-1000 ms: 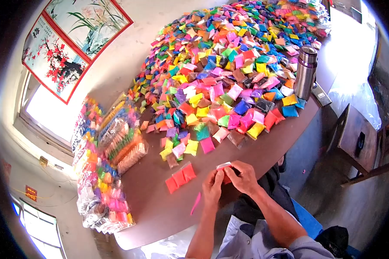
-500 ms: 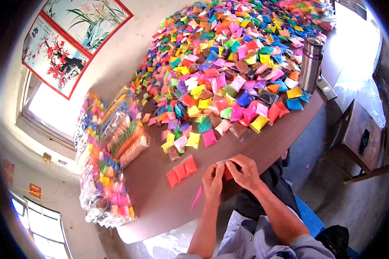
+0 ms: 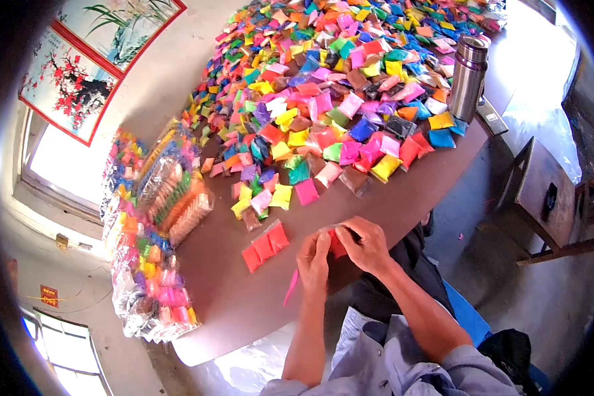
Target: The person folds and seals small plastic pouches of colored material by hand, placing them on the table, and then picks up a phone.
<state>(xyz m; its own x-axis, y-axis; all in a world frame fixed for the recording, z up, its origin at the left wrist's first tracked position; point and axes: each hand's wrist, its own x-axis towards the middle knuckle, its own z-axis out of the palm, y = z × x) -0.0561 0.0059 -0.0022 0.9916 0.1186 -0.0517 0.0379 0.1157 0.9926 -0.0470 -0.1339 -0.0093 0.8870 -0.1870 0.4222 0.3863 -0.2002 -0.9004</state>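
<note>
1. Sitting slightly higher and further left in view than half a second ago, the whole scene has shifted together: pale plastered wall (image 3: 171, 66) on the left, bright windows, grey floor on the right.
2. Across the middle stretches a smooth, reddish-brown table (image 3: 237, 310) with a rounded edge, its near part bare.
3. Covering its far part is a broad heap of small, many-coloured, pillow-shaped plastic packets (image 3: 323, 92).
4. Along the table's left side stand clear plastic bags packed with rows of colourful packets (image 3: 148, 264).
5. On the floor to the right is a dark brown wooden stool (image 3: 538, 198), a small black object on its seat.
6. On the wall hang red-bordered paintings of blossoms and plants (image 3: 79, 86).
7. At the heap's right edge stands an upright, brushed-steel thermos (image 3: 467, 82).
8. At the near edge, the left hand (image 3: 313, 261) and right hand (image 3: 366, 247) both pinch one red, clear-edged plastic packet (image 3: 338, 245) between them. Their fingertips have parted a little, baring more red.
9. Left of the hands, three red packets in a joined-looking row (image 3: 265, 246) lie flat, their place on the table unchanged.
10. Just below the left hand is a thin, bright-pink strip (image 3: 291, 288).
</note>
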